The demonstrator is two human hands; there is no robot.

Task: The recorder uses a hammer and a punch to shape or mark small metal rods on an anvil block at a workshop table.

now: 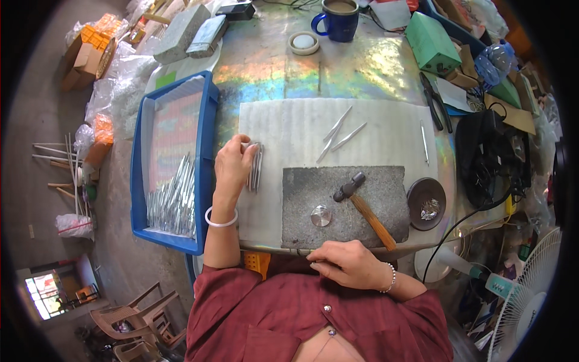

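My left hand (232, 161) reaches over the left part of a white foam mat (265, 120). Its thumb and fingers close on the upper ends of several slim silver rods (257, 171) that lie side by side. Down at the table's front edge, my right hand (347, 262) rests with loosely bent fingers, the thumb a little apart; nothing shows in it. Just beyond it is a grey stone slab (301, 187), carrying a hammer (369, 216) with a wooden handle and a round shiny metal disc (321, 215). Three loose rods (350, 136) lie farther up the mat.
A blue tray (213, 108) of silver rods stands left. Right of the slab sits a dark bowl (416, 208) with silvery bits. Pliers (435, 102), a black bag (482, 145) and a green box (431, 45) line the right. A blue mug (342, 25) stands at the back.
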